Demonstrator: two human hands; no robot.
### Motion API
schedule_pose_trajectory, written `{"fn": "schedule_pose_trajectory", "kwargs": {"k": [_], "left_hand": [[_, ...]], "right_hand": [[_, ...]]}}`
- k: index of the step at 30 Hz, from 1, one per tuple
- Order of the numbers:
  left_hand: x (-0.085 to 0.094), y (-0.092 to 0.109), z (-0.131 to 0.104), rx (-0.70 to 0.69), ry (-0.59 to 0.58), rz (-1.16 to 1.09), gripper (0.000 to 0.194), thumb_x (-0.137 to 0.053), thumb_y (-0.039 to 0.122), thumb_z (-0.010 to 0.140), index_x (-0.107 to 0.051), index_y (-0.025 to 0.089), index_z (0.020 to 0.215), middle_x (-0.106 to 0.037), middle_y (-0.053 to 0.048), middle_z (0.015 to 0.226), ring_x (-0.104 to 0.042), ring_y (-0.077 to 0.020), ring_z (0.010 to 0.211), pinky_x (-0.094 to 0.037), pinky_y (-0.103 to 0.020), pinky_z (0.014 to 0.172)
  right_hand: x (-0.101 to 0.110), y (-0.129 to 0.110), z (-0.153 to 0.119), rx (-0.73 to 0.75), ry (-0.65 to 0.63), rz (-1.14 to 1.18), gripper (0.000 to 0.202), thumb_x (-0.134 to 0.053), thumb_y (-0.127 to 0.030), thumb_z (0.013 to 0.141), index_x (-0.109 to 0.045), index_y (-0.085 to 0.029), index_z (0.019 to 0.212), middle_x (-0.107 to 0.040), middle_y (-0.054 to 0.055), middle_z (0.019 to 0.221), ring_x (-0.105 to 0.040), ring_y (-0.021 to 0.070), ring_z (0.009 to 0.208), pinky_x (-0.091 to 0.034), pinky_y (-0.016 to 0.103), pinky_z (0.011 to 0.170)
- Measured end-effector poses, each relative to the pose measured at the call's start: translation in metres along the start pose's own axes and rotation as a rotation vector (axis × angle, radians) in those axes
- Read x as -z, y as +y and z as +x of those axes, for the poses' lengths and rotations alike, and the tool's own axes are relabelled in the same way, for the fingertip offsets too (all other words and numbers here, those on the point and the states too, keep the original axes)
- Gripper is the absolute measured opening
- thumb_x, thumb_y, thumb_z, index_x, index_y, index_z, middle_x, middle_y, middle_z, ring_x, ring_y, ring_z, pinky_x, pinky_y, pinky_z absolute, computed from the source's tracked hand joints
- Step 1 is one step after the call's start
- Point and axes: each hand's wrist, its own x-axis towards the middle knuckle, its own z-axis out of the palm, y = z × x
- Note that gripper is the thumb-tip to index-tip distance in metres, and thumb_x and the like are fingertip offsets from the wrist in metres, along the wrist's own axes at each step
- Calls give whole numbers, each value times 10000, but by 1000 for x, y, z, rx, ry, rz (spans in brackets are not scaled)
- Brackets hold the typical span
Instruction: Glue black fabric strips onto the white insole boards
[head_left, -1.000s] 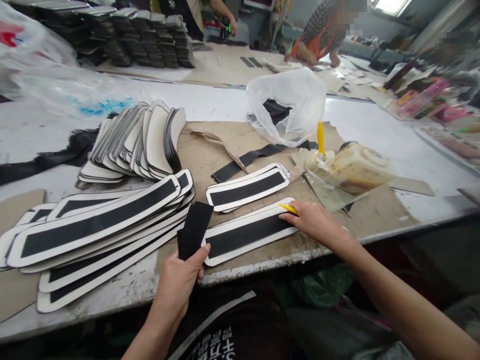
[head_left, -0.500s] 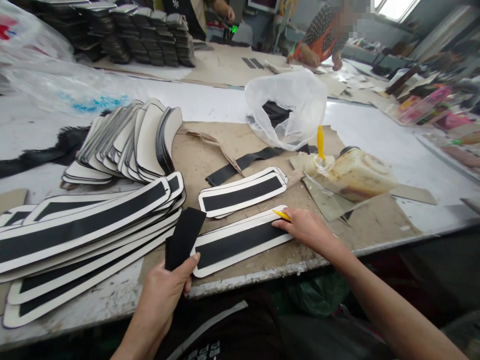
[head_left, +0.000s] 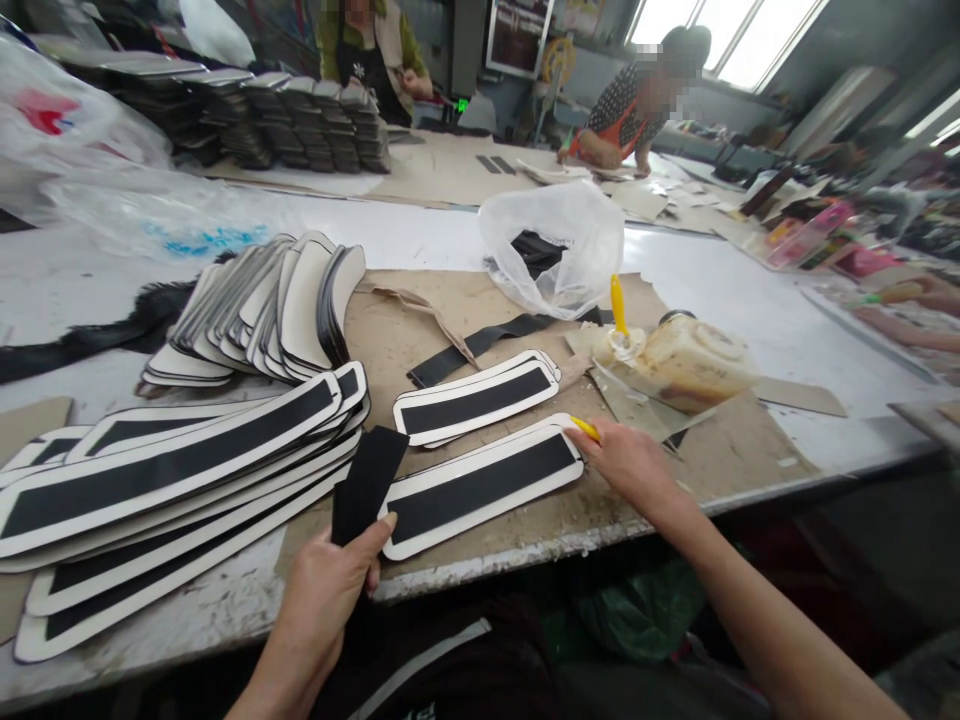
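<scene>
My left hand is closed on black strips, its thumb at the left end of a white-edged piece with a black strip on it. Just off that piece's right end, my right hand grips a yellow tool, whose far part is hidden in the fingers. Behind lies a shorter piece of the same kind. To the left, long white-edged pieces are piled up, with a fanned stack of pale curved pieces beyond them.
A stained plastic container lies at the right beside an upright yellow-handled tool in white paste. Behind are an open plastic bag and a loose black strip. The table's front edge runs below. Two people work across the table.
My right hand has lifted off the strip's right end and moved slightly right with the yellow tool. My left hand keeps its hold. The view has tilted up.
</scene>
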Motion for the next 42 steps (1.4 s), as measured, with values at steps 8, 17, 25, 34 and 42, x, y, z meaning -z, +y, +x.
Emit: {"fn": "schedule_pose_trajectory", "kwargs": {"k": [8, 17, 25, 34, 42], "left_hand": [[5, 9, -6, -58, -64, -114, 471, -715, 432, 615, -431, 203, 317, -440, 8, 333, -412, -115, 416, -336, -246, 498], [14, 14, -16, -25, -104, -354, 378, -770, 363, 574, -455, 185, 466, -435, 53, 392, -378, -80, 403, -304, -212, 422], [25, 14, -24, -28, -71, -517, 382, -802, 389, 544, -514, 169, 664, -457, 80, 510, -358, -57, 412, -288, -198, 386], [31, -5, -20, -91, 82, -479, 352, -776, 417, 582, -605, 167, 761, -542, 55, 544, -494, -115, 503, -370, -228, 460], [35, 3, -30, -145, 109, -463, 372, -770, 408, 577, -661, 148, 819, -611, 21, 598, -555, -143, 524, -419, -241, 472]], "right_hand": [[-13, 12, -18, 83, 74, 410, 362, -315, -432, 907, -555, -195, 773, -650, 77, 732, -587, 200, 672, -398, 283, 638], [3, -5, -25, 54, -63, 771, 381, -489, -547, 798, -512, -182, 690, -485, -26, 572, -456, 130, 517, -365, 243, 503], [15, -16, -45, 79, -18, 864, 405, -523, -573, 791, -509, -186, 671, -477, -20, 587, -423, 126, 523, -351, 243, 476], [29, -48, -69, 108, 195, 720, 384, -458, -547, 803, -455, -225, 596, -475, -11, 541, -440, 144, 508, -355, 257, 485], [30, -51, -76, 96, 255, 757, 408, -498, -577, 781, -447, -220, 590, -424, -25, 526, -396, 131, 504, -345, 263, 496]]}}
